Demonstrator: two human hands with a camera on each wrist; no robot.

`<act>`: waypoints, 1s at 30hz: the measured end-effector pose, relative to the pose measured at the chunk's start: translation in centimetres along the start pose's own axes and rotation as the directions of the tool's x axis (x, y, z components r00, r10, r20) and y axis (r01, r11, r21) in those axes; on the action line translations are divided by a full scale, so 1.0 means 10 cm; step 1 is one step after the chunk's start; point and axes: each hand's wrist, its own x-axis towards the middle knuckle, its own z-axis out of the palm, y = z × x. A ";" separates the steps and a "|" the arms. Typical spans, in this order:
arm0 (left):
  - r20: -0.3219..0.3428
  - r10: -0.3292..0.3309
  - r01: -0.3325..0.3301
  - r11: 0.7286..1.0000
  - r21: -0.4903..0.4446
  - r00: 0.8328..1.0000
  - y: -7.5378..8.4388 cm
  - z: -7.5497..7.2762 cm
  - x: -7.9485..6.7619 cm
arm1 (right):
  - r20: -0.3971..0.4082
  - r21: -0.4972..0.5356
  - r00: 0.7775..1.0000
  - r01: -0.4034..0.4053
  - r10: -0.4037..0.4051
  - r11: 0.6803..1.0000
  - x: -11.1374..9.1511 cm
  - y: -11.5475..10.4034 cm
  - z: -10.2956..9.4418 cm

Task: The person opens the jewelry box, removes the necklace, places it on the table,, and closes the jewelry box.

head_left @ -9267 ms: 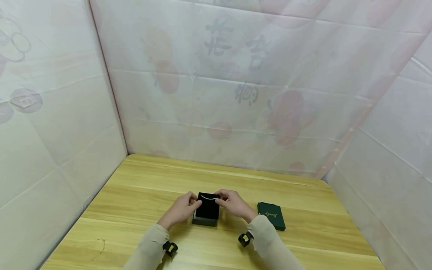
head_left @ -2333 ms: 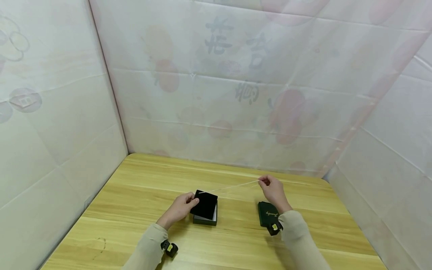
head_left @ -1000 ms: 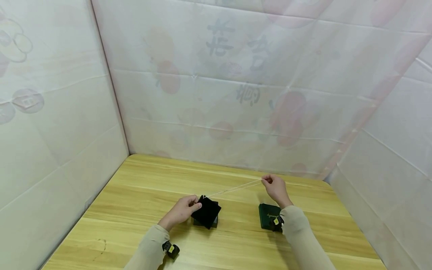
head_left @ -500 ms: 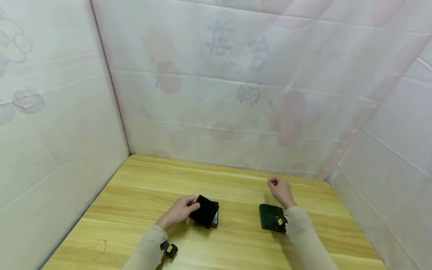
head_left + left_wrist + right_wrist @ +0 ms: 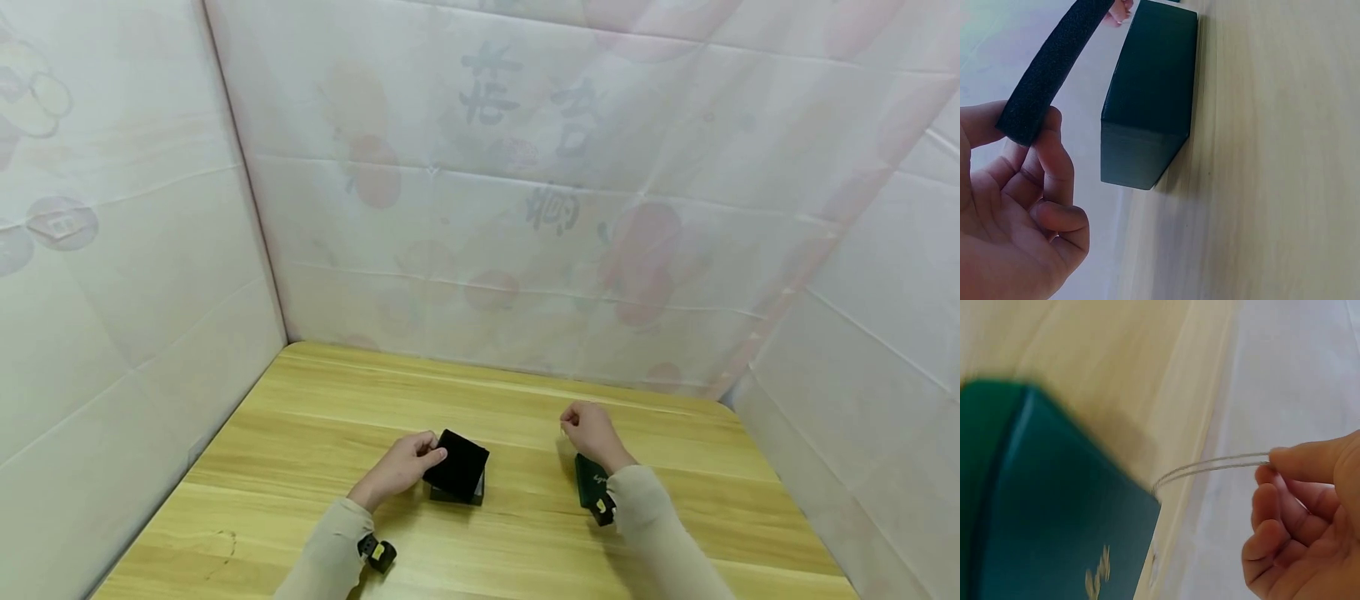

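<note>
Head cam: L hand [image 5: 397, 471] pinching the black pad [image 5: 459, 462] over the box [image 5: 453, 497], R hand [image 5: 596, 433] nr the green lid [image 5: 590, 482]. L wrist cam: pad's edge-on, box just below. R wrist cam: R hand's pinching 2 thin chain strands [image 5: 1210, 464], lid nearby.

Pad [image 5: 459, 465]: plain black
Box lid [image 5: 1066, 494]: green, gold lettering
Chain [image 5: 1229, 456]: silvery grey, we see
Counter [image 5: 525, 533]: yellow woodgrain
Our sleeves [image 5: 335, 529]: beige

Green lid [image 5: 588, 482] partly behind right sleeve [image 5: 641, 504], thin chain [image 5: 1213, 459] nearly invisible in the head view
</note>
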 end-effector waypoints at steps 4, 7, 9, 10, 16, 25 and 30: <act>0.000 -0.007 0.007 1.000 0.001 1.000 0.00 0.01 0.01 | 0.056 -0.044 0.998 0.025 -0.022 0.999 -0.02 -0.09 0.08; 0.001 -0.013 0.013 1.000 -0.006 1.000 0.01 0.01 0.01 | 0.085 -0.064 0.996 0.020 -0.014 0.998 -0.03 -0.14 0.11; 0.002 -0.017 0.017 1.000 -0.012 1.000 0.02 0.00 0.02 | 0.103 -0.070 0.994 0.030 -0.022 0.997 -0.03 -0.16 0.13; 0.003 -0.020 0.020 1.000 -0.016 1.000 0.02 0.00 0.02 | 0.112 -0.075 0.993 0.039 -0.030 0.996 -0.03 -0.17 0.15; 0.010 -0.039 0.039 0.999 -0.038 0.999 0.02 0.01 0.02 | 0.166 -0.136 0.981 0.125 -0.102 0.983 -0.03 -0.19 0.24; 0.012 -0.043 0.043 0.999 -0.032 0.999 0.03 0.02 0.02 | 0.199 -0.168 0.968 0.186 -0.152 0.968 -0.06 -0.27 0.31; 0.012 -0.035 0.036 0.999 -0.021 0.999 0.02 0.03 0.02 | 0.231 -0.185 0.960 0.205 -0.160 0.961 -0.07 -0.29 0.35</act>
